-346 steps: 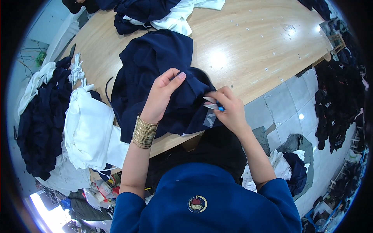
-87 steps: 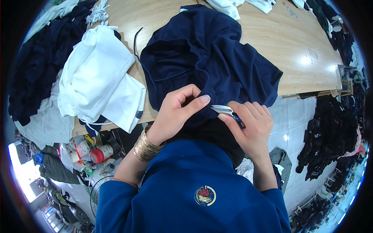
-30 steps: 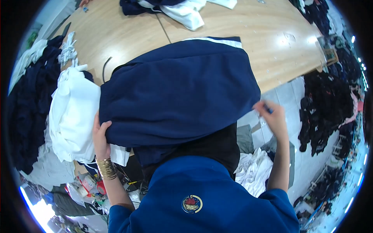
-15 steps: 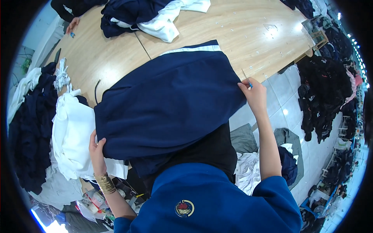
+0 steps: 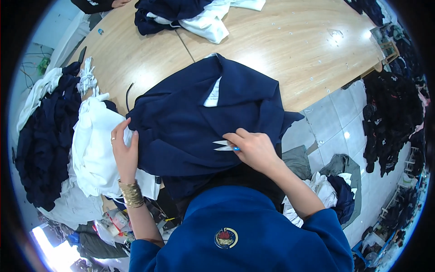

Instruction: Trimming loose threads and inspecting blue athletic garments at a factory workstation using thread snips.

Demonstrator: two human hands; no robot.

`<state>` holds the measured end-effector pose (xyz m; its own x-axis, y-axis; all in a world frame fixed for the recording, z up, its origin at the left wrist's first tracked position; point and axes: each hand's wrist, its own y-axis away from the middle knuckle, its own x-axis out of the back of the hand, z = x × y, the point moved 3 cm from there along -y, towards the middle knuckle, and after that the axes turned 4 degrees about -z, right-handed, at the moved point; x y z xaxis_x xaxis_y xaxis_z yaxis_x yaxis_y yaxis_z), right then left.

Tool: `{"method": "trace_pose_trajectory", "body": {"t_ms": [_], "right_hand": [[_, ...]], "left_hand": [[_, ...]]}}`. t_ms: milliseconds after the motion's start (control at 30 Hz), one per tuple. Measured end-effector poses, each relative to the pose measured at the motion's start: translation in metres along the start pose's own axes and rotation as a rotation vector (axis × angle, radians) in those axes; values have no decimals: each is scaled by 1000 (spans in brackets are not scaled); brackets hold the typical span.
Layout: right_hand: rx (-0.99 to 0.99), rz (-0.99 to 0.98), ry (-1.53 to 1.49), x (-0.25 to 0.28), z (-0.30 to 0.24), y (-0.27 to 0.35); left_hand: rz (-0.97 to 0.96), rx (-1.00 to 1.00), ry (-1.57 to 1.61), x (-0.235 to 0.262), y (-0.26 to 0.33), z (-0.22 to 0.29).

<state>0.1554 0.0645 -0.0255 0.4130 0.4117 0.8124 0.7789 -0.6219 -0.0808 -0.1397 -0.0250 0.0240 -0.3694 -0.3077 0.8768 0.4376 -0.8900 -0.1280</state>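
Observation:
A navy garment (image 5: 181,131) with a white stripe or panel lies partly on the wooden table and partly towards my body, its right part folded over on itself. My left hand (image 5: 124,147), with a gold bracelet on the wrist, is at the garment's left edge. Its thumb and fingers are apart, and the fingertips touch the cloth. In my right hand (image 5: 256,152) is a pair of small thread snips (image 5: 223,146) with pale blades and a blue part. The blades point left, parted, above the middle of the garment.
White cloth (image 5: 97,145) and a dark navy heap (image 5: 47,140) lie at the left. More navy and white clothes (image 5: 206,22) sit on the table's far side, near another person's hand (image 5: 120,3). Grey and white cloth (image 5: 321,190) is at my right, with black garments (image 5: 389,122) beyond.
My right hand has moved left from the garment's right edge to above its middle, turning the snips leftward. The garment's right part has folded over. My left hand's fingers have loosened.

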Motion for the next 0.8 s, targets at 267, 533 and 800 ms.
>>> {"method": "trace_pose_trajectory", "body": {"t_ms": [267, 533, 800], "right_hand": [[-74, -25, -34, 12, -1, 9], [-694, 209, -63, 35, 68, 7], [-590, 479, -531, 23, 102, 18]], "left_hand": [[-137, -371, 64, -104, -21, 118], [38, -531, -23, -128, -62, 125], [-583, 351, 1424, -136, -83, 129]]}}
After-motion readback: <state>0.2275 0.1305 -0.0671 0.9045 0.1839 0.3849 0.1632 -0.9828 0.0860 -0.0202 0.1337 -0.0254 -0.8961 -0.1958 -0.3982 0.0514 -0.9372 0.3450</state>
